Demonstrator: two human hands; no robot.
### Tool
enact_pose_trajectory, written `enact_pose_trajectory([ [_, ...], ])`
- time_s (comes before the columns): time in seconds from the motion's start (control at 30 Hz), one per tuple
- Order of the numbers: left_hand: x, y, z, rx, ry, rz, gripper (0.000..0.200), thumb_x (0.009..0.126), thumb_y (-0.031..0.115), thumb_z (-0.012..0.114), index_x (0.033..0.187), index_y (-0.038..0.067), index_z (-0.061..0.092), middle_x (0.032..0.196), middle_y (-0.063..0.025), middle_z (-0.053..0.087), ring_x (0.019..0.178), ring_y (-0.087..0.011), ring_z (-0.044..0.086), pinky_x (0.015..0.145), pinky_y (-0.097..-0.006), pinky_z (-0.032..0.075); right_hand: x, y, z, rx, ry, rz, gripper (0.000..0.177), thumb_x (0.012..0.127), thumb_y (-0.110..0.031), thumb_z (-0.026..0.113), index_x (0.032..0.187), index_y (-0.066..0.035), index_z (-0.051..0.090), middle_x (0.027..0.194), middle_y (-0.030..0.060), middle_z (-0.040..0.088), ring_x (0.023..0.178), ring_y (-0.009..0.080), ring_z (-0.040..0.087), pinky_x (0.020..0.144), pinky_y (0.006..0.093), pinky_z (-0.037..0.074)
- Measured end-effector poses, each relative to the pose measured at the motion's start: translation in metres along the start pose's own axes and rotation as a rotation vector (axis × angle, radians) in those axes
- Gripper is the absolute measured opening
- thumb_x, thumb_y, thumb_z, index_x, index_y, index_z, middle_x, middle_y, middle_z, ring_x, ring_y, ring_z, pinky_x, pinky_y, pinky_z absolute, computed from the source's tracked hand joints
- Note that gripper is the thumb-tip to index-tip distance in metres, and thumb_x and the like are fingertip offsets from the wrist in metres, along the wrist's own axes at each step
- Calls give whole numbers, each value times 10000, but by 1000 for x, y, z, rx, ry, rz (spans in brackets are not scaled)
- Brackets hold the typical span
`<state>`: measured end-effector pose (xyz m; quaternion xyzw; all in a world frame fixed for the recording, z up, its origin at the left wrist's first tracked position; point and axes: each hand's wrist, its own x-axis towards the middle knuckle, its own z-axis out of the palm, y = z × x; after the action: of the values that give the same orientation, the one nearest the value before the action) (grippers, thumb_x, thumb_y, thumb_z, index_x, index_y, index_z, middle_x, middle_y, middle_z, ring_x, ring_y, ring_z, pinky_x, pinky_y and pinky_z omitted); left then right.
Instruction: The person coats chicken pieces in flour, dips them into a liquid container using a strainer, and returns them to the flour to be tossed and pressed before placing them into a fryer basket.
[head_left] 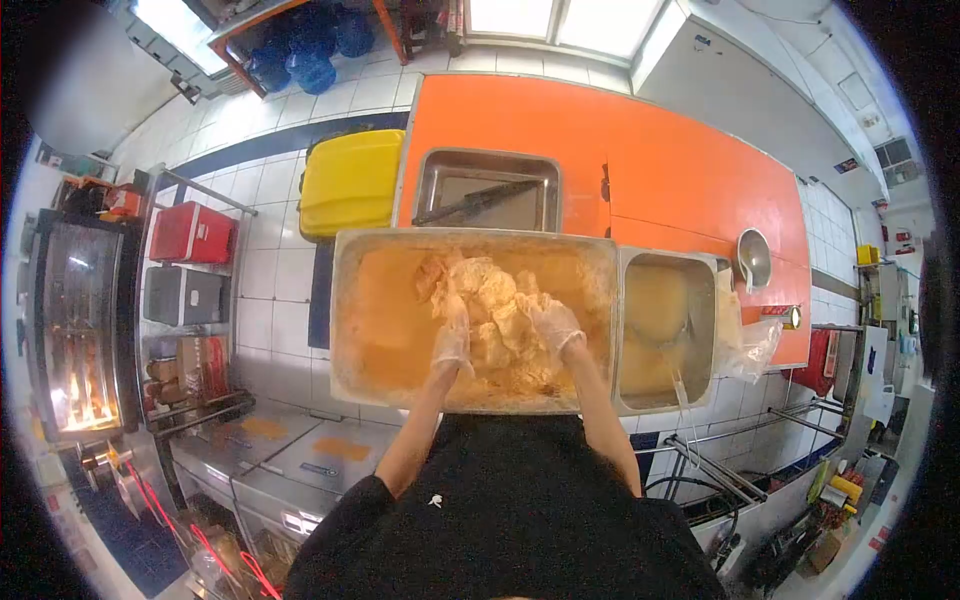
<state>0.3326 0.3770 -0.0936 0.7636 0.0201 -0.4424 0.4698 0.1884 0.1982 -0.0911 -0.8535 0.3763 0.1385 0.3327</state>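
The left hand (453,343) in translucent plastic glove touches the left side of a heap of lumpy, pale-yellow, powder-coated food pieces (487,288), but its fingers are partly hidden and I cannot tell how far they open; the right hand (555,325), gloved likewise, touches the right side with bent fingers, and whether they pinch a piece is unclear. The heap lies inside a large rectangular metal tray (470,235); beside it, at right, is a smaller metal basin (705,350); beyond extends an orange tabletop (700,205).
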Motion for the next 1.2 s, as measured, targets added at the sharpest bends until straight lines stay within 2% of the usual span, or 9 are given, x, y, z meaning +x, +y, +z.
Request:
enact_pose_trajectory([
  [0.13,-20,24,-20,375,42,120,562,982,506,445,1053,-11,652,955,-261,673,880,-406,642,734,-494,465,-21,-25,-26,-357,-93,-249,537,931,-355,595,1345,-19,532,1111,243,655,985,370,647,850,435,516],
  [0.3,-27,24,-34,291,204,497,493,982,438,497,1040,-24,659,974,-241,684,906,-398,645,766,-489,469,-32,-54,-48,268,170,-227,596,895,-491,607,1248,-10,613,1206,200,644,1048,353,639,872,407,514],
  [0.43,-25,63,-61,357,462,197,597,934,515,555,1187,-23,610,1003,-225,677,927,-352,637,812,-431,477,-6,-48,-55,-81,296,315,642,915,-587,521,1236,-42,631,1122,213,676,1012,362,654,888,419,525],
  [0.57,90,-22,-94,641,309,-40,777,861,643,585,1188,-63,600,1070,-271,662,1002,-364,635,874,-450,476,77,9,8,-37,30,-76,785,916,-683,408,1308,-21,565,1208,250,627,1069,369,633,840,436,549],
  [0.67,235,-148,-60,805,162,1325,891,836,758,501,1142,-70,624,1019,-273,667,968,-332,644,848,-427,483,77,-29,-7,423,-284,195,791,913,-675,436,1442,-86,430,1402,157,519,1211,313,561,912,502,511],
  [0.77,107,-15,-19,303,-40,-72,912,838,781,455,1131,-64,636,939,-242,669,878,-307,645,781,-422,488,55,-52,0,903,-156,209,764,932,-639,430,1476,-104,378,1446,110,477,1257,282,510,994,544,441],
  [0.93,53,19,-16,220,32,-48,688,979,581,399,1186,-36,621,916,-207,661,806,-295,627,710,-432,476,84,31,24,385,-255,-248,489,1020,-383,406,1357,-34,475,1280,102,585,1080,221,574,853,392,510],
  [1.03,65,-14,-28,799,71,827,372,992,290,520,1230,22,623,973,-187,675,803,-267,621,690,-367,489,34,13,-52,64,-172,-205,482,1026,-405,368,1212,2,546,1149,136,624,997,227,612,778,379,525],
  [1.2,21,38,-66,149,-298,210,579,871,102,592,1419,29,420,969,-189,692,856,-274,653,685,-386,508,11,11,-60,22,59,263,694,1018,-497,298,844,34,710,880,266,674,845,363,678,743,446,531],
])
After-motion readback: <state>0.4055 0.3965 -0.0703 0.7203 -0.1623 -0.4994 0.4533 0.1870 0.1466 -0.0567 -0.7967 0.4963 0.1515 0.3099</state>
